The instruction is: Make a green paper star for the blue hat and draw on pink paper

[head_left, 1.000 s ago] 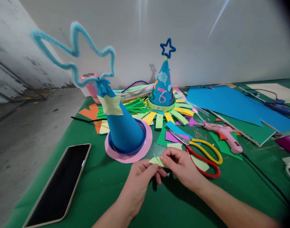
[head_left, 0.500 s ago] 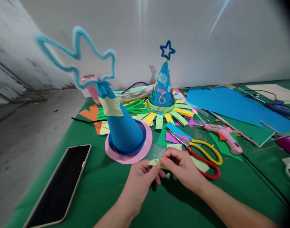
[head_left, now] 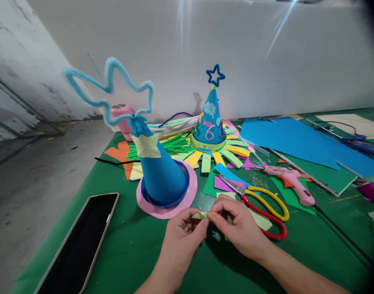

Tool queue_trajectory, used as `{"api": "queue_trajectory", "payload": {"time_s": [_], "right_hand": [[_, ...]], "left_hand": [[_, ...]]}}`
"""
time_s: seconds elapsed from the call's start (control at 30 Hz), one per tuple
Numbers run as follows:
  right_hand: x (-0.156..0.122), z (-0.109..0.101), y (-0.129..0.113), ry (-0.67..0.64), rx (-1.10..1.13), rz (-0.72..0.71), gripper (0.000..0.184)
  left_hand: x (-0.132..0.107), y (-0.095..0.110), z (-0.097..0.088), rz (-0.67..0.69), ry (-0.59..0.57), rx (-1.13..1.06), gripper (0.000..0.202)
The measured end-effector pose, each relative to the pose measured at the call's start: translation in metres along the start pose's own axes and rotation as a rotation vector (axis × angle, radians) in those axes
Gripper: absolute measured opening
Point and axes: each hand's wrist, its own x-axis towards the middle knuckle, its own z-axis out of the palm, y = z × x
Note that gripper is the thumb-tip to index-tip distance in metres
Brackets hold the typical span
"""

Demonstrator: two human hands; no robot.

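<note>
Pale green paper piece [head_left: 200,215]: I log it near 6 o'clock of the head view, between both hands. Left hand [head_left: 182,237] pinches one end, thumb against fingers; right hand [head_left: 235,224] grasps the other likewise. From the paper I note scissors [head_left: 244,192] at 3, a pink glue gun [head_left: 292,181] near 2, a decorated cone hat [head_left: 209,118] at 12, a blue cone hat [head_left: 164,179] between 10 and 11, a smartphone [head_left: 79,245] between 8 and 9.

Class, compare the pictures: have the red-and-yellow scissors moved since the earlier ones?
No. The scissors keep their place across the purple paper, a fixed mark; both sit lower only because the camera view shifted.
</note>
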Motion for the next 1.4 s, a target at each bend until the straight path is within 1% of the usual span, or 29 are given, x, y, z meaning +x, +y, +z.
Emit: {"api": "queue_trajectory", "payload": {"time_s": [0.1,0.17,0.27,0.4,0.53,0.63,0.73,0.8,0.87,0.93,1.03,1.2,1.27,1.4], "right_hand": [[-0.002,-0.003,0.000,-0.036,-0.042,-0.050,0.014],[-0.003,-0.004,-0.001,-0.068,-0.049,-0.066,0.015],[-0.003,-0.004,-0.002,-0.085,-0.045,-0.067,0.016],[-0.002,-0.003,-0.004,-0.093,0.002,-0.013,0.017],[-0.001,-0.003,-0.005,-0.093,0.063,0.052,0.016],[-0.001,-0.004,-0.005,-0.080,0.072,0.069,0.016],[-0.001,-0.004,-0.004,-0.061,0.073,0.083,0.016],[-0.001,-0.004,-0.003,-0.063,0.095,0.107,0.016],[0.000,-0.003,-0.002,-0.081,0.127,0.133,0.017],[0.000,-0.002,-0.002,-0.105,0.166,0.151,0.020],[0.001,-0.002,-0.001,-0.136,0.250,0.213,0.024],[0.003,-0.003,0.001,-0.112,0.381,0.352,0.027],[0.003,-0.004,0.002,-0.115,0.378,0.353,0.027],[0.003,-0.007,0.003,-0.147,0.338,0.307,0.027]], "left_hand": [[0.000,0.003,-0.002,0.022,-0.045,0.005,0.017],[0.001,0.005,-0.004,0.057,-0.084,0.070,0.018],[0.003,0.009,-0.006,0.132,-0.110,0.167,0.019],[0.003,0.012,-0.010,0.179,-0.142,0.268,0.020],[0.003,0.013,-0.012,0.169,-0.153,0.316,0.022],[0.003,0.013,-0.011,0.152,-0.121,0.286,0.022],[0.004,0.011,-0.009,0.121,-0.088,0.154,0.022],[0.005,0.009,-0.008,0.100,-0.096,0.057,0.021],[0.005,0.008,-0.007,0.079,-0.117,0.014,0.021],[0.004,0.007,-0.007,0.070,-0.133,0.018,0.022],[0.003,0.007,-0.006,0.088,-0.116,0.031,0.023],[0.001,0.007,-0.006,0.126,-0.083,0.111,0.023],[0.001,0.006,-0.007,0.133,-0.077,0.129,0.023],[0.002,0.005,-0.009,0.139,-0.058,0.157,0.023]]}}
